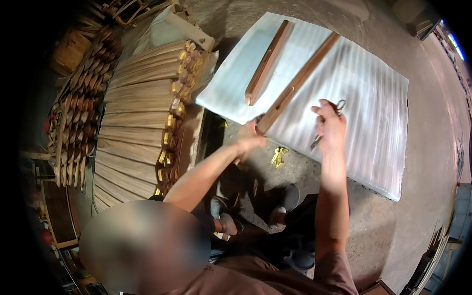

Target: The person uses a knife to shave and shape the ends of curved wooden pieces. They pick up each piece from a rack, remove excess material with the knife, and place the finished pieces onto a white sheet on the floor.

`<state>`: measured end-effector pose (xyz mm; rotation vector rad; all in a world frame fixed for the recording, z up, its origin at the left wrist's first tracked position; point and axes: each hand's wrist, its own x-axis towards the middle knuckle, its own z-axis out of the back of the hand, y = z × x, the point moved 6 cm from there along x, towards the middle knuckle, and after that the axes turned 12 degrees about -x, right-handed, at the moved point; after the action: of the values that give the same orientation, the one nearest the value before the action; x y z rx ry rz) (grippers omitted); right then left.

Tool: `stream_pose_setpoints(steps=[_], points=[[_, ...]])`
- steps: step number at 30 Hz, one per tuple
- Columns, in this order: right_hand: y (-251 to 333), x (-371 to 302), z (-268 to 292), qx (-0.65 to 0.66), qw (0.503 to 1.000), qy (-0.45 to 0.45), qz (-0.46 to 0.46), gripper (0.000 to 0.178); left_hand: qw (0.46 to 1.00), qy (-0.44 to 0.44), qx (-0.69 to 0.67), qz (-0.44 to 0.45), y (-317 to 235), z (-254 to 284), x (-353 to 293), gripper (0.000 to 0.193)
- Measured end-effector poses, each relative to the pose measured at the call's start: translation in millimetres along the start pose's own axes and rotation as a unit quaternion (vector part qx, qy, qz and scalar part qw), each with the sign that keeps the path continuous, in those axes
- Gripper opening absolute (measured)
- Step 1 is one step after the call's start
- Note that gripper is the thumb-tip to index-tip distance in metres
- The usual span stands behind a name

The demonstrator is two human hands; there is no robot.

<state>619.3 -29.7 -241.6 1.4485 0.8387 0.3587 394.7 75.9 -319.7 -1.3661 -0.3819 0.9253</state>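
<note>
My left hand [250,136] is closed around the near end of a long brown wooden bar [301,78], which slants away to the far right over a table covered with a whitish sheet [366,123]. A slot shows in the bar's face. In my right hand [330,125], held over the sheet to the right of the bar, is a slim metal tool with a loop handle [340,105]; its dark tip pokes out below the fingers. Most of the tool is hidden by the hand. A second slotted wooden bar [268,61] lies farther left on the sheet.
To my left stands a big stack of wooden bars [137,118], their near ends marked yellow. Beyond it are piled curved wooden pieces [81,113]. Yellow strips [279,156] lie on the concrete floor [373,211] beside the table's near edge, close to my feet.
</note>
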Motion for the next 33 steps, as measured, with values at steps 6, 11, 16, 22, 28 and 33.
stream_pose_setpoints(steps=[6, 11, 16, 22, 28, 33], points=[[-3.5, -8.7, -30.2, -0.063, 0.992, 0.106, -0.034, 0.027, 0.997, -0.054, -0.027, 0.053, 48.5, -1.2, 154.1, 0.06], [-15.5, 4.3, -26.9, -0.128, 0.988, 0.091, 0.003, 0.027, 0.987, -0.113, 0.06, 0.094, 53.1, -1.7, 222.9, 0.055], [-26.2, 7.8, -30.8, -0.106, 0.986, 0.116, -0.048, 0.029, 0.979, -0.132, 0.12, 0.102, 49.8, 14.4, 257.5, 0.059], [-32.3, 0.0, -43.1, -0.162, 0.971, 0.175, -0.016, 0.027, 0.952, -0.115, 0.245, 0.144, 28.9, 19.3, 277.8, 0.036], [-32.4, -7.0, -58.3, -0.174, 0.958, 0.226, -0.018, 0.026, 0.875, -0.242, 0.415, -0.059, 32.7, 25.9, 262.2, 0.07], [-33.0, -4.8, -53.5, -0.166, 0.96, 0.217, -0.068, 0.024, 0.891, -0.258, 0.331, 0.17, 61.0, 62.7, 259.4, 0.109]])
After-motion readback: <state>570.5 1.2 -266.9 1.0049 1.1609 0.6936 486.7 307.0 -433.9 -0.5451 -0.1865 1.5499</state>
